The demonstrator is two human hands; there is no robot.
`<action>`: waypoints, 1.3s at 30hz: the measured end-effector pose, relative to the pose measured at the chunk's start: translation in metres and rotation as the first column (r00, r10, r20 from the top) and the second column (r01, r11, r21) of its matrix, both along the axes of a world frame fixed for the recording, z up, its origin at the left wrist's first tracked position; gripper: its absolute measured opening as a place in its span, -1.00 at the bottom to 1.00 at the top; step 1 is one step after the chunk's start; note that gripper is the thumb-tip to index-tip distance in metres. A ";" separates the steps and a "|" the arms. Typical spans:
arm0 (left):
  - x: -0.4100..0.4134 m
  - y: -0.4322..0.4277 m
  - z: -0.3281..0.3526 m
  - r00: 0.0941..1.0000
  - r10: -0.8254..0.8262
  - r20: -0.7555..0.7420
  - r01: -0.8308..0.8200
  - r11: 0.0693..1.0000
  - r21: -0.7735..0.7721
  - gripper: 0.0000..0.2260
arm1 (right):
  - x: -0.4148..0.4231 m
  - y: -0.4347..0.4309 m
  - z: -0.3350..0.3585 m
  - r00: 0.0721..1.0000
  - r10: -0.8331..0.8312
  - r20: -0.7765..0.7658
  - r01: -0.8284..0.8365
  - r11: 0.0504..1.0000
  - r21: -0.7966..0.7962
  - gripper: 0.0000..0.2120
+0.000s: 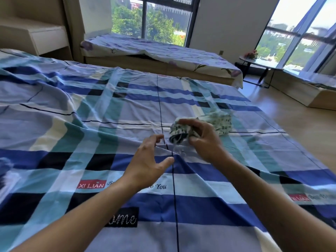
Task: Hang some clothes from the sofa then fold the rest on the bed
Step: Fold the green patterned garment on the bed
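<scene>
Right hand [205, 140] grips bunched patterned garment [183, 131] | left hand [151, 160] relaxed, empty, at 7 o'clock | bed [91, 124] | cloth light, limp; take edges.

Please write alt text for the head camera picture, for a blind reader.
A person's right hand grips a small bunched spotted cloth above a bed with a blue plaid sheet, while the open left hand hovers beside it. A second bed and large windows lie behind.
</scene>
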State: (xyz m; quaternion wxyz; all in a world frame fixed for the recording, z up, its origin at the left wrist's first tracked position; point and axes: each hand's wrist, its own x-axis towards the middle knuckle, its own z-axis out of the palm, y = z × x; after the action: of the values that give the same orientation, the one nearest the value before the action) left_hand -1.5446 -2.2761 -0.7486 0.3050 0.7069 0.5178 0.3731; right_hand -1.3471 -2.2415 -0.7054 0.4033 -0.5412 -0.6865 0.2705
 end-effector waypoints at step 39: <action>-0.105 -0.032 0.260 0.996 0.082 0.018 -0.083 0.914 0.397 -0.74 | 0.007 -0.088 0.233 0.907 -0.106 -0.408 0.292 0.855 0.428 -0.75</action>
State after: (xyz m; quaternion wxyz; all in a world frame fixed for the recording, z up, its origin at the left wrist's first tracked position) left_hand -1.6499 -2.3086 -0.4890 0.1395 0.7314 0.4604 0.4833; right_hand -1.3402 -2.3299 -0.4720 0.6726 -0.4326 -0.5825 0.1451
